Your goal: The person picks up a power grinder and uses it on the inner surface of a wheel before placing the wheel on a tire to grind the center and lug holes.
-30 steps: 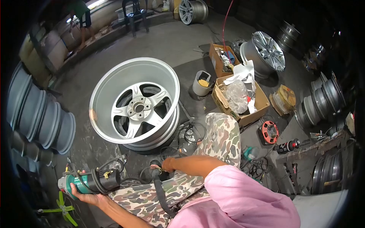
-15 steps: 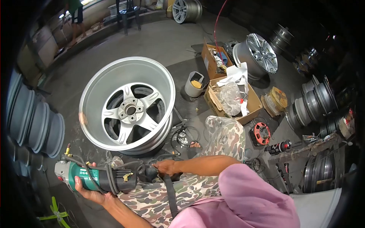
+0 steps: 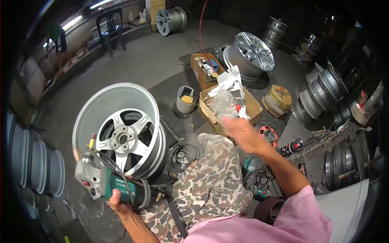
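At the lower left, my left hand [image 3: 118,205] is wrapped round a green and grey power tool [image 3: 117,186], its cable looped about the body. Beyond the tool a large silver wheel rim [image 3: 122,137] lies tilted on the floor, its five spokes and open barrel facing up. My right hand [image 3: 243,135] is raised in front of an open cardboard box [image 3: 253,106] holding clear plastic and white paper. Its fingers are blurred together by motion, and nothing can be made out in them.
A grey bucket [image 3: 186,101] stands left of the box. More rims are stacked at the left [image 3: 38,166] and right [image 3: 324,91]. Green tools with cables [image 3: 261,193] lie right of my knee. A person [image 3: 60,42] stands at the back left.
The power tool has been lifted and turned in my left hand. My right hand has left the cable area by my lap and moved up and right. The view has shifted right.
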A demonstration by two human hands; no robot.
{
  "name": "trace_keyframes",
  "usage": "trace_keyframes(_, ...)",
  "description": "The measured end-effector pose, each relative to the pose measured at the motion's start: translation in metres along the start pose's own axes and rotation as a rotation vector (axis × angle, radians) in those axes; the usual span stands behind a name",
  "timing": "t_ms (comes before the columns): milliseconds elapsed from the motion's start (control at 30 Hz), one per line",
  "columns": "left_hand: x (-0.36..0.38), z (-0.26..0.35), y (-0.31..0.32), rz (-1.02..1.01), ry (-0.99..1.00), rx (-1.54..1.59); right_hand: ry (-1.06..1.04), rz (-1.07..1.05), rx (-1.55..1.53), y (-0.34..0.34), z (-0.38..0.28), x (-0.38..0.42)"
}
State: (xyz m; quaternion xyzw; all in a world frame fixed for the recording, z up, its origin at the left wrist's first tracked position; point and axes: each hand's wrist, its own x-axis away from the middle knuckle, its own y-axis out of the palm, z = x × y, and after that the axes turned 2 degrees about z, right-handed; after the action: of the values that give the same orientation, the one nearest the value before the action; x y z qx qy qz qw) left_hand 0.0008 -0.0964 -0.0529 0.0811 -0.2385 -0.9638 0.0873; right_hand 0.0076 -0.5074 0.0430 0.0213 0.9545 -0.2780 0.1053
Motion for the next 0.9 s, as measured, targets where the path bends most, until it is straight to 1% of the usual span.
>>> trace_keyframes(33, 0.004, -0.005, 0.006, -0.02, -0.022, 0.002, 0.135, 0.0, -0.004, -0.025, 0.016, 0.014)
trace_keyframes(100, 0.006, -0.014, 0.015, -0.138, -0.128, 0.115, 0.218, 0.104, 0.222, -0.034, 0.016, 0.05)
trace_keyframes(167, 0.012, -0.013, 0.041, -0.254, -0.185, 0.211, 0.038, 0.09, 0.357, -0.016, 0.069, 0.098)
trace_keyframes(200, 0.015, -0.011, 0.054, -0.289, -0.226, 0.276, 0.305, -0.113, 0.397, -0.013, 0.063, 0.117)
trace_keyframes(233, 0.016, -0.015, 0.059, -0.317, -0.269, 0.294, 0.307, -0.123, 0.39, -0.013, 0.068, 0.133)
trace_keyframes(300, 0.021, -0.033, 0.051, -0.331, -0.397, 0.299, 0.245, -0.29, 0.527, -0.004, 0.074, 0.145)
trace_keyframes(333, 0.025, -0.034, 0.052, -0.366, -0.448, 0.309, 0.223, -0.162, 0.494, -0.005, 0.066, 0.14)
trace_keyframes(367, 0.024, -0.03, 0.064, -0.399, -0.5, 0.317, 0.052, 0.021, 0.546, -0.006, 0.042, 0.125)
trace_keyframes(400, 0.022, -0.027, 0.071, -0.38, -0.493, 0.296, 0.014, 0.111, 0.557, -0.007, 0.028, 0.111)
trace_keyframes(433, 0.019, -0.025, 0.078, -0.449, -0.529, 0.291, -0.02, 0.202, 0.574, -0.009, 0.017, 0.1)
trace_keyframes(467, 0.016, -0.025, 0.085, -0.521, -0.565, 0.29, -0.025, 0.193, 0.559, -0.008, 0.003, 0.091)
trace_keyframes(500, 0.013, -0.027, 0.089, -0.529, -0.538, 0.326, 0.005, 0.162, 0.434, -0.005, -0.012, 0.083)
trace_keyframes(533, 0.01, -0.026, 0.094, -0.492, -0.53, 0.37, 0.037, 0.129, 0.313, 0.002, -0.021, 0.078)
trace_keyframes(567, 0.008, -0.025, 0.096, -0.454, -0.522, 0.415, 0.038, 0.116, 0.308, 0.013, -0.026, 0.075)
trace_keyframes(600, 0.005, -0.024, 0.099, -0.414, -0.477, 0.449, -0.011, 0.002, 0.246, 0.026, -0.032, 0.072)
trace_keyframes(633, 0.001, -0.027, 0.096, -0.414, -0.471, 0.461, -0.062, -0.112, 0.183, 0.04, -0.037, 0.068)
trace_keyframes(667, -0.003, -0.031, 0.091, -0.378, -0.448, 0.456, -0.067, -0.126, 0.175, 0.056, -0.041, 0.065)
trace_keyframes(733, -0.012, -0.031, 0.085, -0.312, -0.372, 0.424, -0.009, -0.272, -0.101, 0.087, -0.045, 0.064)
trace_keyframes(767, -0.016, -0.031, 0.081, -0.253, -0.323, 0.432, -0.012, -0.285, -0.107, 0.099, -0.038, 0.066)
trace_keyframes(833, -0.023, -0.026, 0.083, -0.12, -0.22, 0.445, 0.162, -0.377, -0.374, 0.122, -0.026, 0.068)
trace_keyframes(867, -0.024, -0.019, 0.085, -0.054, -0.154, 0.424, 0.272, -0.477, -0.401, 0.125, -0.028, 0.072)
trace_keyframes(900, -0.026, -0.018, 0.083, 0.0, -0.139, 0.42, 0.272, -0.484, -0.402, 0.123, -0.032, 0.072)
